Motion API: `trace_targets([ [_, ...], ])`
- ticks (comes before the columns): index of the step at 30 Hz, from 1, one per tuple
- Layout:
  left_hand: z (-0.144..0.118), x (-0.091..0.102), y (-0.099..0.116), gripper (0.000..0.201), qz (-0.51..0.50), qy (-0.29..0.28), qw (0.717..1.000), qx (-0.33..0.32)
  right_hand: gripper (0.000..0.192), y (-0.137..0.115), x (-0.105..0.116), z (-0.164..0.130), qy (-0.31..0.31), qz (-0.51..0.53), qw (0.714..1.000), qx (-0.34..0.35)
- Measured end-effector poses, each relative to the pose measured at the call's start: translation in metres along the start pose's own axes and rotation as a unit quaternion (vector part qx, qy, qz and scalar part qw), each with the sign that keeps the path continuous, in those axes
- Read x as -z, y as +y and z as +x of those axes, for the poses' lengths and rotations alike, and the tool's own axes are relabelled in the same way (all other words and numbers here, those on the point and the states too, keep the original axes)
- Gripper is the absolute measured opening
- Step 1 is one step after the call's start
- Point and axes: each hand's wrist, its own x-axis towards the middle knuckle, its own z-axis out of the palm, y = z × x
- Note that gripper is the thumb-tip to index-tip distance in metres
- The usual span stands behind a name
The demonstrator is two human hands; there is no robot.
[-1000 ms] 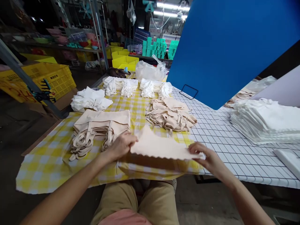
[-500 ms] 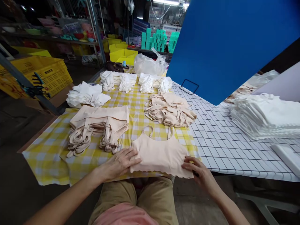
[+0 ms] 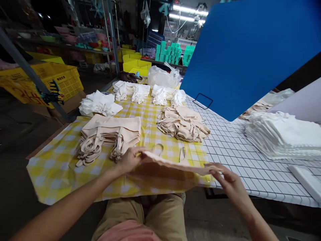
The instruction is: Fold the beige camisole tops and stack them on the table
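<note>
A beige camisole top (image 3: 175, 165) is stretched between my two hands, its near edge lifted off the yellow checked cloth (image 3: 100, 182). Its two straps lie away from me on the cloth. My left hand (image 3: 131, 159) pinches the left corner, and my right hand (image 3: 227, 175) grips the right corner between thumb and fingers. Just beyond my left hand sits a neat stack of folded beige tops (image 3: 114, 125) with straps hanging toward me. A loose pile of beige tops (image 3: 184, 124) lies past the camisole.
White folded stacks (image 3: 130, 87) and a crumpled white pile (image 3: 100, 103) lie farther back, near a clear plastic bag (image 3: 163, 77). A large blue board (image 3: 240, 60) rises at right, beside a tall white stack (image 3: 283, 134). A yellow crate (image 3: 67, 82) stands left.
The camisole lay flat on the cloth; now my hands have raised its near edge and tilted it up. Both fingers have closed on the corners. The view has shifted slightly.
</note>
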Motion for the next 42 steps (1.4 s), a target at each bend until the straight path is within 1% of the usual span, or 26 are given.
trace_targets([
  [1, 0.010, 0.006, 0.008, 0.022, -0.040, 0.022, 0.999, 0.024, 0.024, -0.011, 0.004, 0.007, 0.022, 0.023, 0.999, -0.009],
  [3, 0.028, 0.016, 0.024, 0.030, -0.114, 0.056, 0.990, 0.061, 0.025, -0.030, 0.011, 0.020, 0.062, 0.063, 0.996, -0.021],
  [5, 0.043, 0.025, 0.036, 0.039, -0.164, 0.086, 0.980, 0.077, 0.026, -0.047, 0.015, 0.033, 0.099, 0.092, 0.991, -0.016],
  [7, 0.054, 0.032, 0.044, 0.043, -0.192, 0.117, 0.972, 0.074, 0.025, -0.062, 0.017, 0.046, 0.123, 0.113, 0.986, 0.002],
  [10, 0.069, 0.042, 0.047, 0.048, -0.228, 0.150, 0.960, 0.055, 0.027, -0.080, 0.017, 0.063, 0.146, 0.125, 0.981, 0.033],
  [15, 0.087, 0.060, 0.051, 0.053, -0.294, 0.168, 0.940, 0.035, 0.031, -0.103, 0.013, 0.092, 0.162, 0.123, 0.976, 0.078],
  [17, 0.092, 0.068, 0.052, 0.054, -0.305, 0.176, 0.936, 0.026, 0.031, -0.110, 0.010, 0.104, 0.165, 0.128, 0.974, 0.087],
  [20, 0.096, 0.084, 0.054, 0.052, -0.290, 0.194, 0.937, 0.013, 0.031, -0.121, 0.004, 0.120, 0.160, 0.144, 0.972, 0.096],
  [23, 0.093, 0.102, 0.053, 0.050, -0.266, 0.222, 0.938, 0.008, 0.030, -0.133, -0.007, 0.130, 0.146, 0.156, 0.971, 0.110],
  [26, 0.078, 0.123, 0.052, 0.050, -0.256, 0.249, 0.934, 0.001, 0.029, -0.150, -0.023, 0.132, 0.126, 0.156, 0.972, 0.119],
  [30, 0.046, 0.156, 0.051, 0.047, -0.222, 0.291, 0.931, -0.010, 0.029, -0.176, -0.049, 0.125, 0.071, 0.160, 0.976, 0.128],
  [33, 0.023, 0.184, 0.049, 0.043, -0.194, 0.330, 0.924, 0.007, 0.032, -0.195, -0.070, 0.124, 0.021, 0.165, 0.978, 0.123],
  [35, 0.014, 0.203, 0.041, 0.038, -0.185, 0.349, 0.918, 0.029, 0.034, -0.201, -0.087, 0.131, -0.016, 0.196, 0.975, 0.105],
  [37, 0.012, 0.220, 0.025, 0.036, -0.174, 0.345, 0.920, 0.063, 0.034, -0.198, -0.109, 0.145, -0.046, 0.238, 0.967, 0.079],
  [38, 0.012, 0.226, 0.013, 0.036, -0.155, 0.332, 0.926, 0.088, 0.034, -0.193, -0.124, 0.154, -0.057, 0.248, 0.965, 0.063],
  [39, 0.015, 0.231, -0.001, 0.035, -0.115, 0.313, 0.935, 0.122, 0.035, -0.184, -0.140, 0.164, -0.062, 0.241, 0.967, 0.047],
  [40, 0.018, 0.233, -0.016, 0.035, -0.059, 0.294, 0.941, 0.156, 0.036, -0.174, -0.158, 0.173, -0.064, 0.220, 0.973, 0.034],
  [41, 0.021, 0.234, -0.032, 0.033, 0.024, 0.279, 0.940, 0.195, 0.037, -0.162, -0.177, 0.182, -0.062, 0.163, 0.984, 0.013],
  [42, 0.025, 0.232, -0.048, 0.032, 0.129, 0.271, 0.923, 0.239, 0.038, -0.150, -0.195, 0.191, -0.051, 0.083, 0.995, -0.008],
])
